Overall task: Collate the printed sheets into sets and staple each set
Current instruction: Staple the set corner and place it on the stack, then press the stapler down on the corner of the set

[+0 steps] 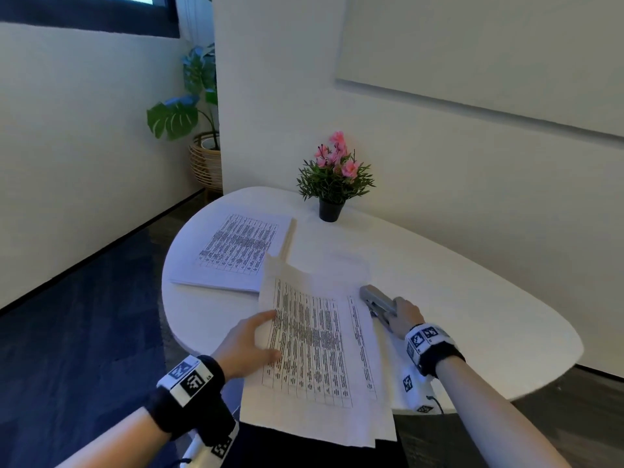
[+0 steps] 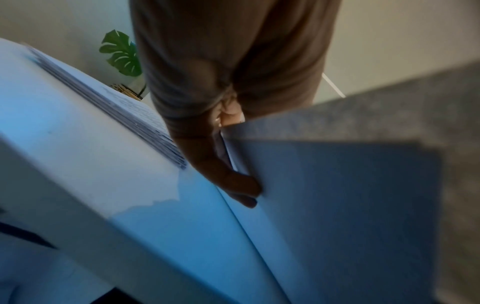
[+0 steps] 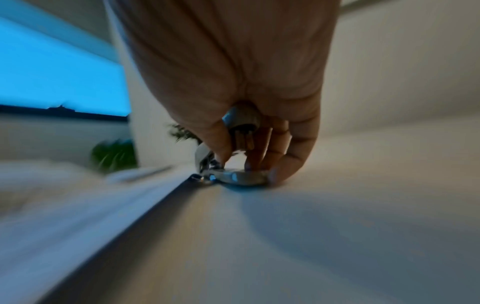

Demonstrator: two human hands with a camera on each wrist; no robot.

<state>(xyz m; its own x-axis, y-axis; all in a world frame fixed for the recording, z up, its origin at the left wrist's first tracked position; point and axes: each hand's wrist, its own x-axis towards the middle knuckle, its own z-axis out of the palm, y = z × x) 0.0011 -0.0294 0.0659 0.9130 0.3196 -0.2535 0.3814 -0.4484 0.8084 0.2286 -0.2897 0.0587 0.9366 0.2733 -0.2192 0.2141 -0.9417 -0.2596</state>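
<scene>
A set of printed table sheets lies fanned at the near edge of the white table, overhanging it toward me. My left hand grips the set's left edge, thumb on top and fingers curled under the paper. A silver stapler rests on the table just right of the sheets. My right hand grips its rear end, with fingers wrapped around the stapler. A second stack of printed sheets lies flat at the table's far left.
A potted pink flower stands at the back of the table by the wall. A wooden stick lies beside the far stack. A large leafy plant in a wicker basket stands on the floor at the left.
</scene>
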